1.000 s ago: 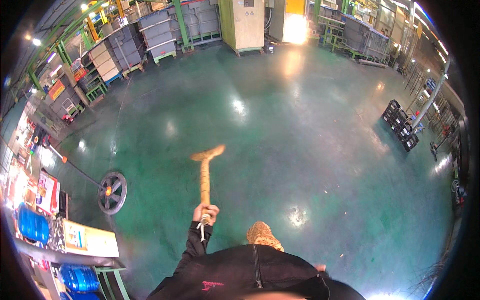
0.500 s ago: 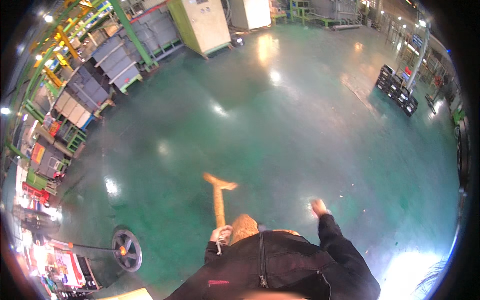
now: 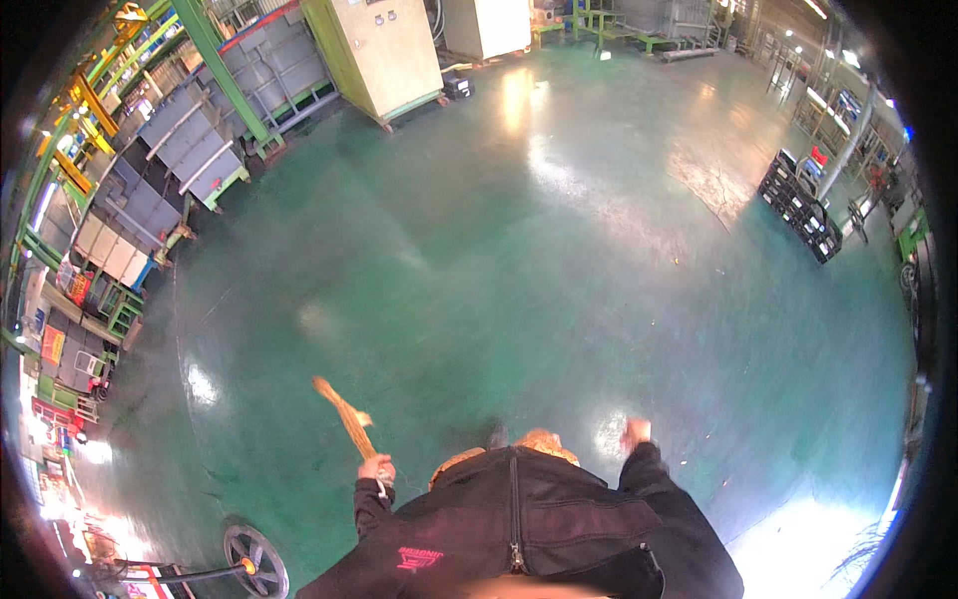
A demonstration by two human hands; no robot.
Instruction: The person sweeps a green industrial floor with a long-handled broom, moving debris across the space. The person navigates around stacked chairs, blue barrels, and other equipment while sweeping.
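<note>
On the left, my left hand is closed round the end of a wooden-looking T-shaped stick. The stick points forward and left, held clear of the green floor, its crosspiece partly foreshortened. Something pale hangs at my left wrist. My right hand is out in front on the right, touching nothing that I can see. It is small and smeared, so whether its fingers are curled or apart is unclear.
A glossy green floor spreads ahead. Machines and a cream cabinet line the far left. Black crates stand at the right. A dark-spoked wheel is near my lower left.
My left hand has swung outward to the left with the T-shaped stick, which now tilts more leftward. My right hand has dropped slightly in the view. The surroundings have shifted as I move.
</note>
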